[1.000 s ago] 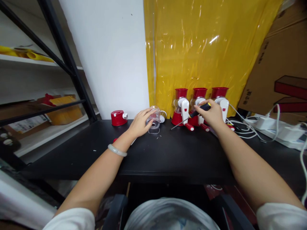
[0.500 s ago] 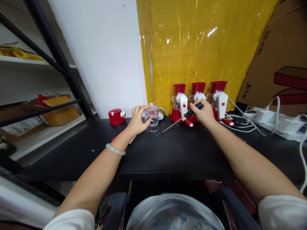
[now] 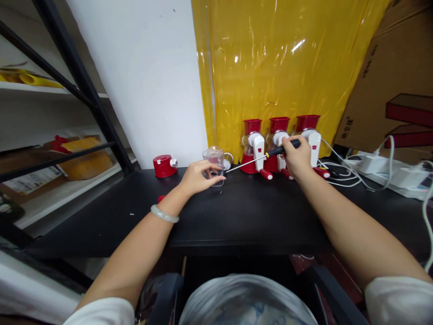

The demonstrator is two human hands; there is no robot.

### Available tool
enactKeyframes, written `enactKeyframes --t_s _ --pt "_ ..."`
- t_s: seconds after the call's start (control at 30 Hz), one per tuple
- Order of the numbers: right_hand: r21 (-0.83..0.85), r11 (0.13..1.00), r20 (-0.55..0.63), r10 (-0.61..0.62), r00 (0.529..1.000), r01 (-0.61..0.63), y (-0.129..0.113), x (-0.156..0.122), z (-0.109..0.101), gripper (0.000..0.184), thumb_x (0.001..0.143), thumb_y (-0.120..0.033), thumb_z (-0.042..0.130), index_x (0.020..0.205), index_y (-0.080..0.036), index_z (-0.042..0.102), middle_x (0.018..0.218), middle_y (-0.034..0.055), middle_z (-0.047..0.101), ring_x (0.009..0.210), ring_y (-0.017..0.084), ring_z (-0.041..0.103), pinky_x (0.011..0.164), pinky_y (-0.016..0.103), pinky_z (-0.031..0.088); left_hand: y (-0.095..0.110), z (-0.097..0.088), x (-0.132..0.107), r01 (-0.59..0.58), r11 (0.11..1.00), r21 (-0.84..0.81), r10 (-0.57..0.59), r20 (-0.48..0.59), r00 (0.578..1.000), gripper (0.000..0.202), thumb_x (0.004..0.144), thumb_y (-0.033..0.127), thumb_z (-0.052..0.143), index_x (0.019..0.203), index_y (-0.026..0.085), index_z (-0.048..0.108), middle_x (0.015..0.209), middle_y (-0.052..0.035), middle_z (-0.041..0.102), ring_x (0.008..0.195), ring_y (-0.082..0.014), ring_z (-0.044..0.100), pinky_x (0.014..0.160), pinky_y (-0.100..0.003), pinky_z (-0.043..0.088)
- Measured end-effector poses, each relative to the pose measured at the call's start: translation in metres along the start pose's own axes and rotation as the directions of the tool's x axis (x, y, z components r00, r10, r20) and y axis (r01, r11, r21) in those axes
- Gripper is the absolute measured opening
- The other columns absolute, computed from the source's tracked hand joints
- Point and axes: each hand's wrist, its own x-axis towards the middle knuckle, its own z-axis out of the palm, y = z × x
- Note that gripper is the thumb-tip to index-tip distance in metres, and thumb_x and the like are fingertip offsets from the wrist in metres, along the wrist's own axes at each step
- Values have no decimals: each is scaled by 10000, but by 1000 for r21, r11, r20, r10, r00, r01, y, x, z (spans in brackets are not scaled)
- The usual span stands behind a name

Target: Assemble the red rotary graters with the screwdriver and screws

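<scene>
My right hand [image 3: 298,155] is closed round the dark blue and yellow handle of a screwdriver [image 3: 248,162], whose long metal shaft points left. Its tip is beside the fingertips of my left hand [image 3: 203,176]. The thumb and forefinger of that hand are nearly together, in a pinch; whatever is between them is too small or hidden to name. Right behind these fingers stands a clear plastic housing [image 3: 214,155], partly covered by them. To the left sits a red round part with a white knob [image 3: 164,166]. A red piece [image 3: 161,198] shows partly behind my left forearm.
Several red and white hand-crank graters [image 3: 253,146] stand in a row at the back right. A white ring-like part [image 3: 228,161] lies near the housing. White cables and a power strip [image 3: 406,180] occupy the right of the black table [image 3: 237,221]. A bag-lined bin [image 3: 246,298] is below.
The screwdriver has swung up from the tabletop to a flatter angle, its tip now near my left fingers. My left hand has moved down from the housing's top and its fingers have drawn together.
</scene>
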Motion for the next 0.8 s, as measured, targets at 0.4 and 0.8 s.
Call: enactKeyframes --t_s 0.4,0.8 --pt "1 998 -15 -60 998 60 2 1 4 399 780 -650 559 854 -274 447 614 -33 469 474 175 543 429 339 449 -5 4 -1 34 998 50 -36 25 999 212 867 407 682 827 214 762 790 -43 748 648 -142 651 604 -270 525" --pt "93 996 -53 13 999 -8 -2 1 4 366 768 -592 626 839 -275 458 624 -31 497 466 164 534 439 343 467 -7 3 -1 60 998 -28 -60 22 998 162 878 341 677 859 214 776 782 -39 744 624 -129 639 601 -258 517"
